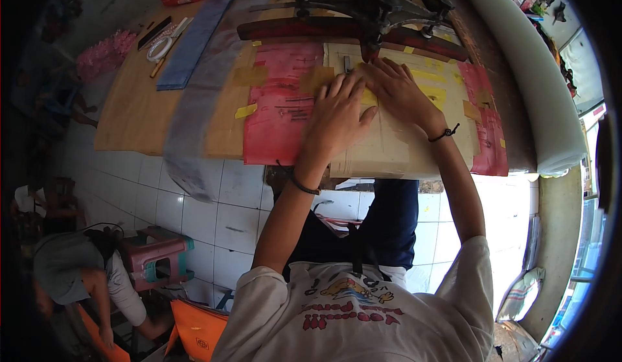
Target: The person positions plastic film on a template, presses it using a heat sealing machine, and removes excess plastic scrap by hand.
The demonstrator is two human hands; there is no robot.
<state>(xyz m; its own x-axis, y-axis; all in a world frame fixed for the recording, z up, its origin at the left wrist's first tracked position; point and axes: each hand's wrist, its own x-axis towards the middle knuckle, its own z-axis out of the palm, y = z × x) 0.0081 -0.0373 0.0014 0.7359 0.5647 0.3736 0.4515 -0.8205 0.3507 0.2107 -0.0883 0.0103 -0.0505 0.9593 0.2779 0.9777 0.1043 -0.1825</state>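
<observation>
The beige panel (pixel 395 149) is lying on the table (pixel 133 125), near 2 o'clock in the view, red sheets (pixel 275 119) flanking it at 9 and 3. Left hand (pixel 339 112) and right hand (pixel 402 94) are resting on it palm-down, nearly flat, gripping nothing visible. From the panel, a dark metal apparatus (pixel 382 9) is looming at 12, a white roll (pixel 549 77) lying past 2.

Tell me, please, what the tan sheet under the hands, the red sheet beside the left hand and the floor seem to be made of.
Tan sheet: possibly card; plain, flat brown surface with tape strips over it.
Red sheet: paper or thin plastic, hard to tell; thin, with dark streaks.
Floor: probably glazed ceramic tile; white squares, dark joints and bright reflections.
</observation>
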